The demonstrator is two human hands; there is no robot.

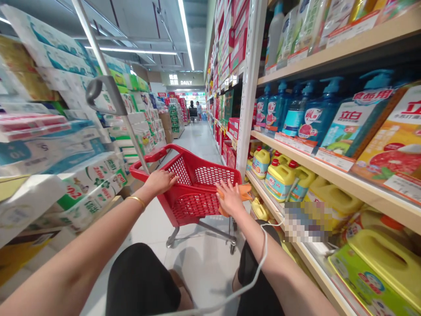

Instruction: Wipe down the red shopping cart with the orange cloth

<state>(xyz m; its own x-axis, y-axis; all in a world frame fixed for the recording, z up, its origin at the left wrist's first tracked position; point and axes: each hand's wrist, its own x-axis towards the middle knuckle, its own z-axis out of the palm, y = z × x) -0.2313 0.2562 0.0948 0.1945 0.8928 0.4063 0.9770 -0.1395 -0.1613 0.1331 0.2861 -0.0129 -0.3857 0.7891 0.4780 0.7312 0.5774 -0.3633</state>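
Observation:
A red plastic shopping cart (197, 204) with perforated walls stands on the floor in front of my knees. My left hand (161, 181) rests at the cart's left upper edge, palm down, its fingers extended towards the basket. On the cart's right side, my right hand (229, 197) presses flat with spread fingers on an orange cloth (244, 192), which lies over the red wall and sticks out to the right of the hand. A metal pole (134, 142) with a grey handle (110, 94) rises behind my left hand.
Shelves (305, 164) on the right hold blue pump bottles (307, 116) and yellow jugs (279, 180). Stacked paper packs (88, 188) line the left. A white cable (241, 289) crosses below my right arm. Far down the aisle are people (198, 109) near a dark cart.

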